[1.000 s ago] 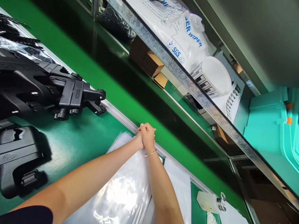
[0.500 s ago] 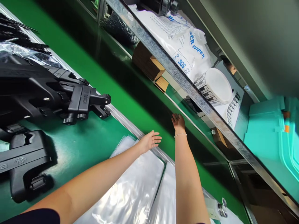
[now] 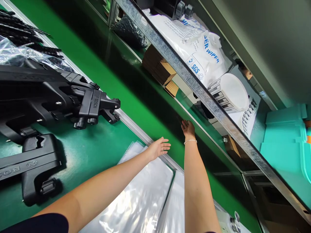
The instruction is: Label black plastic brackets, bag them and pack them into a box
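Over the green conveyor belt (image 3: 136, 119), near its metal edge rail, my left hand (image 3: 159, 149) is open with fingers spread and nothing in it. Farther right above the same belt is my right hand (image 3: 188, 128), a thin bracelet at its wrist; its fingers are apart and no object shows in it. Beneath my left forearm lie clear plastic bags (image 3: 141, 187) stacked on the green bench. To the left sit black plastic clamp-like parts (image 3: 91, 102) marked BOSCH, apart from both hands.
A metal shelf edge (image 3: 175, 61) slants above the belt, bearing a white wiper pack (image 3: 194, 51) and a white tub (image 3: 233, 94). Teal bins (image 3: 284, 139) stand at the right. Folded cardboard (image 3: 157, 64) sits under the shelf. A bottle with a metal top (image 3: 233, 223) is bottom right.
The view has shifted slightly, so the surroundings appear a little farther right. Both hands stay open in nearly the same place over the belt.
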Motion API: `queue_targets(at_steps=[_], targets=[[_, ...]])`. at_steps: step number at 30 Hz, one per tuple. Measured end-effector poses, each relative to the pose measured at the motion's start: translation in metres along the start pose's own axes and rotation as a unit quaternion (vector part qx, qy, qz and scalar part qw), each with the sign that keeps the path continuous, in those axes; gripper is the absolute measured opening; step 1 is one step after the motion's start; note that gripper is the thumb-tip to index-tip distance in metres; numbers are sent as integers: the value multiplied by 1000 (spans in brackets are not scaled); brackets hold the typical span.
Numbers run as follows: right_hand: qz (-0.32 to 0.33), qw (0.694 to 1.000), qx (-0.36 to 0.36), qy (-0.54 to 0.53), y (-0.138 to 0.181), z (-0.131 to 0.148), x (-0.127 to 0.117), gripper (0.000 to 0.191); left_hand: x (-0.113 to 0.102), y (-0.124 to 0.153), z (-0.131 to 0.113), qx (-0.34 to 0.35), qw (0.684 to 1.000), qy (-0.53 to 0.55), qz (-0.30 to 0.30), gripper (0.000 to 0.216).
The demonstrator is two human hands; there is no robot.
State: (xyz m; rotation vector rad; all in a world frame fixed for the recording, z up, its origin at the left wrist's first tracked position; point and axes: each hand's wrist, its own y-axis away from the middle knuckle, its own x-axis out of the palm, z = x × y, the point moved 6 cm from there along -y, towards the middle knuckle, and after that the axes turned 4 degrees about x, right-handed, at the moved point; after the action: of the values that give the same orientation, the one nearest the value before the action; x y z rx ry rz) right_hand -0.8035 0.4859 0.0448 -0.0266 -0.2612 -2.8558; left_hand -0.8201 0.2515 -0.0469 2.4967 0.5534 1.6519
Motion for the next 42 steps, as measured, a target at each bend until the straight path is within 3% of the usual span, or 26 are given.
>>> queue_targets(at_steps=[18, 34, 42], targets=[[-5, 1000, 24, 12, -17, -14, -18, 10, -4, -9, 4, -4, 1000, 14, 17, 33], [-9, 999, 29, 44, -12, -17, -2, 12, -1, -5, 1, -10, 1000, 15, 1, 31], [-4, 988, -22, 150, -17, -12, 4, 9, -2, -7, 3, -8, 1000, 28, -4, 30]])
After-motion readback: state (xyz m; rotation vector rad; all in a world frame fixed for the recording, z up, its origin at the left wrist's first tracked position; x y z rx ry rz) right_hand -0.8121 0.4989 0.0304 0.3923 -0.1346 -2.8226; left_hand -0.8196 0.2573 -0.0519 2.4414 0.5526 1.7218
